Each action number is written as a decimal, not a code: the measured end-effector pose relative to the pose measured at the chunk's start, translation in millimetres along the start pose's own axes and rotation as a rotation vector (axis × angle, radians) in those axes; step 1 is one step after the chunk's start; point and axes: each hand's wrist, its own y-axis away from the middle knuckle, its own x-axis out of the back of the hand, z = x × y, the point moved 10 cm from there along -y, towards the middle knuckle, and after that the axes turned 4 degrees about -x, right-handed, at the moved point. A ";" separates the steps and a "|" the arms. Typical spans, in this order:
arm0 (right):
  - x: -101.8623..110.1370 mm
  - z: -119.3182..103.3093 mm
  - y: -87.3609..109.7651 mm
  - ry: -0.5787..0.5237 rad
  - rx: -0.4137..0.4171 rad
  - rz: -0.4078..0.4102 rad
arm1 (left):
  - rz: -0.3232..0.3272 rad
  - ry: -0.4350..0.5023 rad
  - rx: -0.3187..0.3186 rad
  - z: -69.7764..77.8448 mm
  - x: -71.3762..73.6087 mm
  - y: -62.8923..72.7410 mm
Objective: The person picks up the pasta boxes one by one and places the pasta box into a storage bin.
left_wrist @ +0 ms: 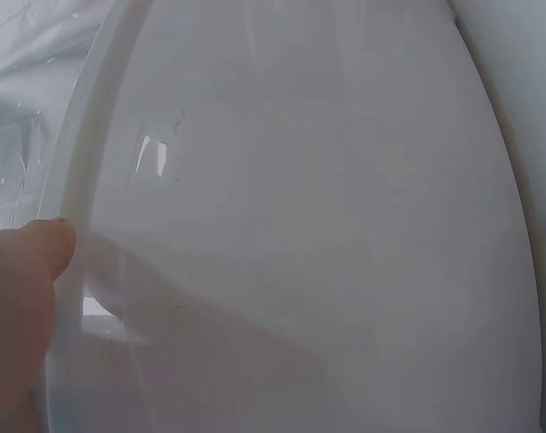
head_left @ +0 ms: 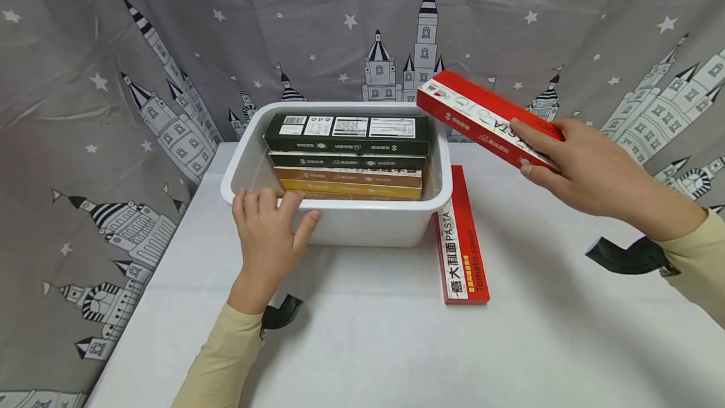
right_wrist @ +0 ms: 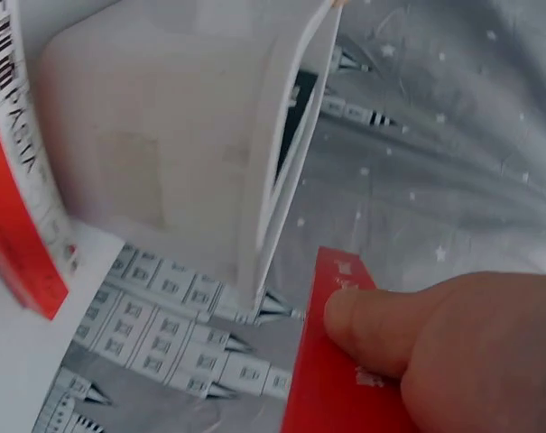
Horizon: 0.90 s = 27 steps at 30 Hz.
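My right hand [head_left: 595,172] grips a red pasta box [head_left: 481,115] by its right end, thumb on the near side, and holds it tilted in the air beside the right rim of a white plastic bin [head_left: 362,222]. The right wrist view shows the thumb pressed along the held box's red side. At the bin's near left rim is my left hand [head_left: 269,232], its fingers hooked over the edge and the thumb on the outer wall. Inside the bin, dark green boxes [head_left: 347,134], a brown box [head_left: 348,176] and a yellow box [head_left: 351,189] stand side by side.
A second red pasta box [head_left: 461,238], labelled Tomato sauce, lies on the white table [head_left: 368,332] close to the bin's right side. Behind the table hangs a grey curtain [head_left: 317,17] printed with castles and stars.
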 end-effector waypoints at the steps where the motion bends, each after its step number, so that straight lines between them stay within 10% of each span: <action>1: 1.8 -5.7 -2.9 0.001 0.013 -0.005 | 0.000 0.000 0.000 -0.2 0.0 0.1; 27: 0.3 -132.2 -67.5 0.003 0.368 -0.150 | -0.043 -0.022 0.014 -0.6 -2.1 -0.5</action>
